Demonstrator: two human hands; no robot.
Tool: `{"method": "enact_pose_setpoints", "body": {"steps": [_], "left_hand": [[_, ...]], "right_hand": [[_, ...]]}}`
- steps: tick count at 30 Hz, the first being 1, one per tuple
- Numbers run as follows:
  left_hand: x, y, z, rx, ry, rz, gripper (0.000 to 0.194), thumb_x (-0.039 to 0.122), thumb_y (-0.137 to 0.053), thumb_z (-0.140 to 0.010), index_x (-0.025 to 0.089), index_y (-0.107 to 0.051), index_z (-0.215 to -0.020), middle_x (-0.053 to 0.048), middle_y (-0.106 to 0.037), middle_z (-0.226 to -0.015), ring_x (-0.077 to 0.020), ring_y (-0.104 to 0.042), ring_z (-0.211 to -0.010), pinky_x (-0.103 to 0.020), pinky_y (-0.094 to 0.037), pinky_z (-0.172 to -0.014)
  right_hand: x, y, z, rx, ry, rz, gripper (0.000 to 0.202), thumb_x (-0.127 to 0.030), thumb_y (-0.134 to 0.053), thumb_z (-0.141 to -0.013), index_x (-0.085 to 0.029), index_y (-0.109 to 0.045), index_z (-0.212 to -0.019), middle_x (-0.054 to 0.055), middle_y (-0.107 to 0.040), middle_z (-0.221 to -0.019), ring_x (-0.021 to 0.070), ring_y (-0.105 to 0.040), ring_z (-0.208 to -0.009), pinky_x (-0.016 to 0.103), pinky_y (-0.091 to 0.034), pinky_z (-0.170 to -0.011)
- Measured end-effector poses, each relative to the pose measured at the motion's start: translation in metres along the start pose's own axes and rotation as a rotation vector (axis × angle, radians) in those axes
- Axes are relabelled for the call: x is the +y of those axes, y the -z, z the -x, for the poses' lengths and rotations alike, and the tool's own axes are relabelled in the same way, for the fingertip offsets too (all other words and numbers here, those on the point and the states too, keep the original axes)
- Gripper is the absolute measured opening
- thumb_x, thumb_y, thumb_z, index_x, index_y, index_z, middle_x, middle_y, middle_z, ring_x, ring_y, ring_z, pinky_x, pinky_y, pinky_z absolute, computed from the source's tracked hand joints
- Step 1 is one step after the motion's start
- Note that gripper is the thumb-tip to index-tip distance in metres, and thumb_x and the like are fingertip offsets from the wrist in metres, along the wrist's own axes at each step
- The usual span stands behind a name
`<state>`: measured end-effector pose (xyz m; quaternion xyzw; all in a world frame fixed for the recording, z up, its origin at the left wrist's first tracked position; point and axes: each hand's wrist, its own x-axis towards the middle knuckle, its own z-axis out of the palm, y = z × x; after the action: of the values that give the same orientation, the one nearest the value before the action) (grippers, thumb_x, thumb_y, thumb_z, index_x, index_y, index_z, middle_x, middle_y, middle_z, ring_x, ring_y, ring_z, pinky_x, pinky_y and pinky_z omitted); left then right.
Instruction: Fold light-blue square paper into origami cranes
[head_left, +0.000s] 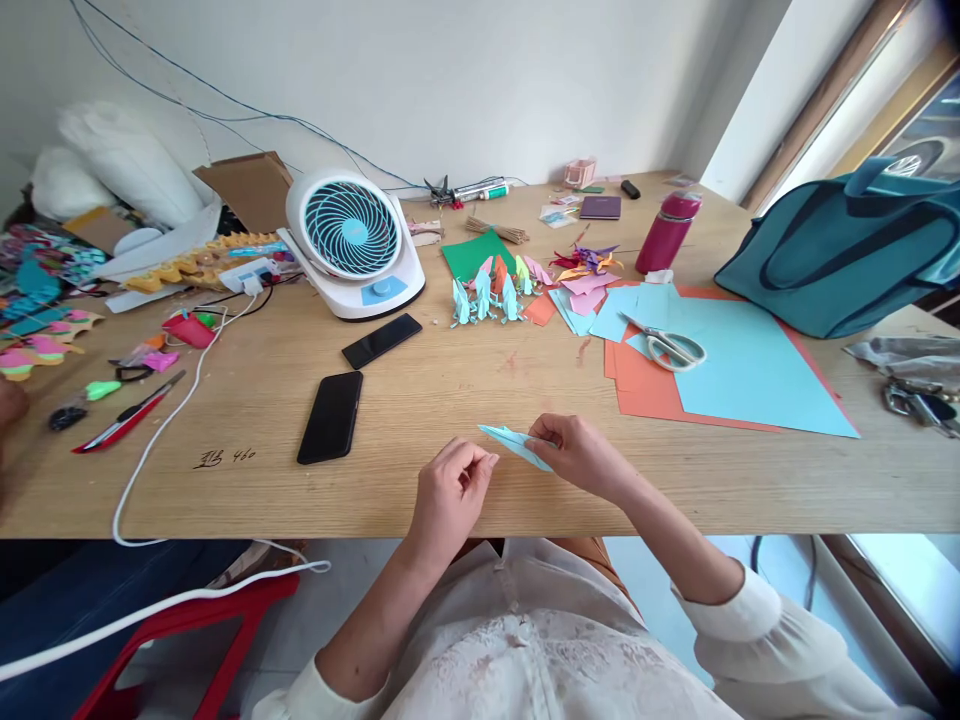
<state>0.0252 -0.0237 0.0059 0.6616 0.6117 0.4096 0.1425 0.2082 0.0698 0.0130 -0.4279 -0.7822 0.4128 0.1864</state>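
Creasing is best done firmly: folded paper is pinched by right hand; left hand is closed, seemingly empty.

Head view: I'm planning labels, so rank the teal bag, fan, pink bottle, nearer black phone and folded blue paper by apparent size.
1. Teal bag
2. Fan
3. Pink bottle and nearer black phone: too alike to rank, the phone being closer
4. Folded blue paper, in the right hand

Wooden table under fan, two phones, magenta bottle, teal bag.
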Motion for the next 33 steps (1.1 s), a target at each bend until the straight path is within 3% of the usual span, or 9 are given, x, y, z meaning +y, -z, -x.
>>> {"method": "enact_pose_setpoints", "body": {"steps": [2, 4, 7, 11, 13, 16, 23, 29, 33], "left_hand": [[0.003, 0.006, 0.008, -0.007, -0.265, -0.152, 0.019, 0.018, -0.049, -0.098, 0.016, -0.068, -0.099, -0.007, -0.072, -0.097, -0.0172, -0.067, -0.092, -0.03, -0.054, -0.081], [0.002, 0.005, 0.013, -0.101, -0.492, -0.264, 0.029, 0.01, -0.045, -0.098, 0.015, -0.062, -0.122, -0.01, -0.069, -0.122, -0.0205, -0.061, -0.12, -0.037, -0.051, -0.1], [-0.007, -0.007, 0.018, -0.247, -0.636, -0.381, 0.039, 0.007, -0.04, -0.098, 0.01, -0.051, -0.136, -0.013, -0.058, -0.141, -0.0226, -0.049, -0.137, -0.041, -0.046, -0.11], [-0.018, -0.022, 0.028, -0.369, -0.606, -0.409, 0.043, 0.019, -0.042, -0.101, 0.008, -0.043, -0.143, -0.017, -0.049, -0.149, -0.0252, -0.041, -0.142, -0.044, -0.043, -0.113], [-0.018, -0.025, 0.032, -0.43, -0.568, -0.393, 0.048, 0.029, -0.043, -0.102, 0.009, -0.039, -0.146, -0.018, -0.045, -0.152, -0.0264, -0.037, -0.145, -0.045, -0.041, -0.114], [-0.017, -0.025, 0.033, -0.512, -0.528, -0.378, 0.055, 0.038, -0.044, -0.102, 0.011, -0.034, -0.149, -0.017, -0.042, -0.154, -0.0266, -0.034, -0.146, -0.046, -0.038, -0.116], [-0.015, -0.023, 0.037, -0.527, -0.581, -0.399, 0.061, 0.043, -0.044, -0.101, 0.009, -0.032, -0.15, -0.017, -0.038, -0.156, -0.0274, -0.032, -0.147, -0.044, -0.034, -0.117], [-0.014, -0.023, 0.046, -0.512, -0.581, -0.432, 0.061, 0.036, -0.041, -0.103, 0.009, -0.024, -0.154, -0.015, -0.038, -0.156, -0.0259, -0.03, -0.148, -0.044, -0.033, -0.118], [-0.015, -0.025, 0.047, -0.51, -0.597, -0.474, 0.059, 0.035, -0.041, -0.103, 0.008, -0.028, -0.153, -0.013, -0.036, -0.158, -0.026, -0.029, -0.149, -0.043, -0.031, -0.119]], "right_hand": [[0.001, 0.002, 0.0, -0.03, -0.015, 0.087, 0.014, -0.028, -0.057, -0.085, -0.018, -0.061, -0.075, -0.002, -0.058, -0.065, 0.0119, -0.045, -0.06, 0.025, -0.031, -0.056], [0.002, 0.001, 0.001, -0.069, -0.022, 0.149, 0.014, -0.027, -0.058, -0.084, -0.018, -0.059, -0.072, -0.003, -0.057, -0.064, 0.0113, -0.044, -0.059, 0.025, -0.03, -0.056], [0.002, 0.001, 0.003, -0.137, -0.039, 0.239, 0.02, -0.023, -0.056, -0.083, -0.019, -0.053, -0.064, -0.003, -0.054, -0.061, 0.0106, -0.041, -0.057, 0.025, -0.028, -0.054], [0.0, 0.003, 0.006, -0.198, -0.076, 0.368, 0.018, -0.02, -0.056, -0.082, -0.019, -0.053, -0.064, 0.0, -0.059, -0.063, 0.0121, -0.044, -0.058, 0.026, -0.027, -0.054], [0.0, 0.005, 0.009, -0.199, -0.074, 0.363, 0.006, -0.019, -0.056, -0.082, -0.02, -0.059, -0.078, 0.001, -0.065, -0.072, 0.0135, -0.051, -0.064, 0.025, -0.029, -0.056], [0.003, 0.012, 0.02, -0.178, -0.069, 0.328, 0.012, -0.02, -0.055, -0.086, -0.022, -0.06, -0.097, 0.001, -0.068, -0.08, 0.0143, -0.055, -0.068, 0.025, -0.032, -0.06], [0.019, 0.032, 0.066, -0.152, -0.113, 0.16, 0.012, -0.021, -0.05, -0.092, -0.025, -0.058, -0.1, -0.002, -0.066, -0.079, 0.0136, -0.056, -0.067, 0.025, -0.039, -0.06], [0.037, 0.017, 0.095, 0.018, 0.052, 0.084, 0.014, -0.022, -0.048, -0.097, -0.022, -0.062, -0.099, 0.003, -0.065, -0.09, 0.0132, -0.058, -0.07, 0.024, -0.043, -0.06], [0.047, 0.004, 0.101, 0.187, 0.184, 0.205, 0.015, -0.021, -0.049, -0.098, -0.02, -0.062, -0.103, 0.006, -0.064, -0.09, 0.0158, -0.059, -0.073, 0.029, -0.048, -0.066]]}}
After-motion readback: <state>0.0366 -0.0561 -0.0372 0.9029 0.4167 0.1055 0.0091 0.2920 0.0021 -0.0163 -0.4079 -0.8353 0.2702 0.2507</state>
